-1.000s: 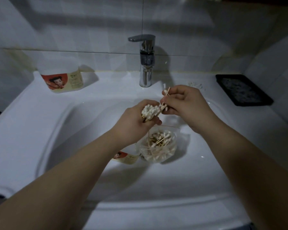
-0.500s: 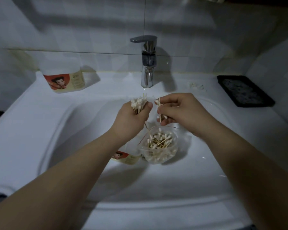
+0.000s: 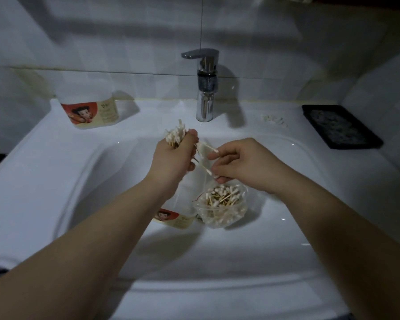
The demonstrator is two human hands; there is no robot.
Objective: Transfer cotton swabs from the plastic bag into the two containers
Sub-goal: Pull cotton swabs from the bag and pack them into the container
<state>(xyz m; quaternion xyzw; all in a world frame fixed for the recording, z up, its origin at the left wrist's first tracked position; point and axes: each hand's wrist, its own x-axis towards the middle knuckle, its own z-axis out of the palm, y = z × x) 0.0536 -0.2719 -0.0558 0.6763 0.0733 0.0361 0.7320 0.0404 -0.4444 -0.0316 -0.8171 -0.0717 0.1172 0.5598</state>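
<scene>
My left hand (image 3: 173, 160) grips a bundle of cotton swabs (image 3: 175, 136) with wooden sticks, white tips pointing up, above the sink basin. My right hand (image 3: 238, 162) pinches a couple of swabs (image 3: 207, 158) that stick out sideways from the bundle. Below the hands, a clear plastic bag (image 3: 222, 207) sits in the basin, open at the top and full of swabs. A labelled container (image 3: 174, 218) lies beside the bag, mostly hidden under my left forearm. A second container (image 3: 90, 110) with a red cartoon label stands on the sink's back left ledge.
A chrome faucet (image 3: 204, 88) rises at the back of the white sink (image 3: 56, 172). A black tray (image 3: 341, 125) rests on the right ledge, with a few loose white bits (image 3: 274, 120) beside it. Tiled wall behind.
My left hand turned the bundle upright and moved it left and further back. My right hand went from holding one swab up to pinching swabs at the bundle's side.
</scene>
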